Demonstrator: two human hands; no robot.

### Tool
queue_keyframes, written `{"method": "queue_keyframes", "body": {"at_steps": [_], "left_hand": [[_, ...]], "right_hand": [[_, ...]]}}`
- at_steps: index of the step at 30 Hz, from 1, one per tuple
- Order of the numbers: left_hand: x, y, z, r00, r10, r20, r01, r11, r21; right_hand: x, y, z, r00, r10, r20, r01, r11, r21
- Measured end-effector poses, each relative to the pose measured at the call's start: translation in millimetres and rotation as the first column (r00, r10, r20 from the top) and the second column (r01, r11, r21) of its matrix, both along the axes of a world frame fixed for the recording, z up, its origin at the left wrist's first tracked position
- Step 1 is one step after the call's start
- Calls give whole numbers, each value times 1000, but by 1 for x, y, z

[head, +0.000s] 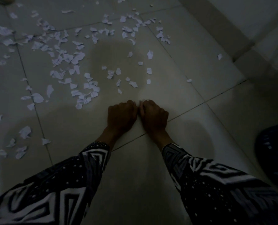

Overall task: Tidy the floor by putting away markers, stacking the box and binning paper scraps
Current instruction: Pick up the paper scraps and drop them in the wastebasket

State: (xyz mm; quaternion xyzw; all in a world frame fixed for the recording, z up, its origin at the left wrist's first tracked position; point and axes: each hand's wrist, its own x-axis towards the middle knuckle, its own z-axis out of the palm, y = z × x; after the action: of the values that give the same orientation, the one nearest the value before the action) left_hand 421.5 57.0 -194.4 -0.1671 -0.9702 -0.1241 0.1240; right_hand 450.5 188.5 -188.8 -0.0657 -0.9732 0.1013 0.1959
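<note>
— Kneeling low, what are your hands doing?
— My left hand (pixel 121 116) and right hand (pixel 153 116) are side by side on the floor (pixel 191 65), knuckles touching. Both are curled up tight. A bit of white peeks out between them, but it is too dark to tell if I hold any paper.
— Where are the scraps (pixel 80 62)?
— All over the tiles ahead and to my left. Some lie just past my fingers. My sleeves (pixel 70 184) have black and white zigzags.
</note>
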Motion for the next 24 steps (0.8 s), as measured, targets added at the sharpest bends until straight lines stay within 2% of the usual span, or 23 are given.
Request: {"method": "queue_keyframes", "body": {"at_steps": [4, 7, 12, 14, 16, 21, 24], "left_hand": [[1, 1, 2, 999, 13, 46, -13, 1000, 7], [2, 1, 3, 999, 28, 38, -28, 1000, 5], [5, 1, 2, 998, 46, 37, -47, 999, 18], [4, 1, 2, 997, 59, 57, -63, 996, 58], [4, 0, 5, 993, 69, 100, -79, 992, 97], [1, -2, 10, 978, 98, 187, -133, 974, 186], [5, -7, 11, 965, 78, 251, -131, 970, 203]], "right_hand": [[-1, 1, 0, 1000, 5, -15, -4, 999, 46], [0, 2, -4, 999, -52, -16, 53, 987, 149], [3, 7, 2, 996, -64, -66, 77, 976, 204], [1, 12, 4, 994, -59, 94, 45, 989, 141], [2, 20, 7, 961, -69, 266, 73, 997, -5], [20, 41, 17, 945, -49, 324, 122, 970, -211], [37, 54, 21, 945, -83, 316, 158, 963, -220]]}}
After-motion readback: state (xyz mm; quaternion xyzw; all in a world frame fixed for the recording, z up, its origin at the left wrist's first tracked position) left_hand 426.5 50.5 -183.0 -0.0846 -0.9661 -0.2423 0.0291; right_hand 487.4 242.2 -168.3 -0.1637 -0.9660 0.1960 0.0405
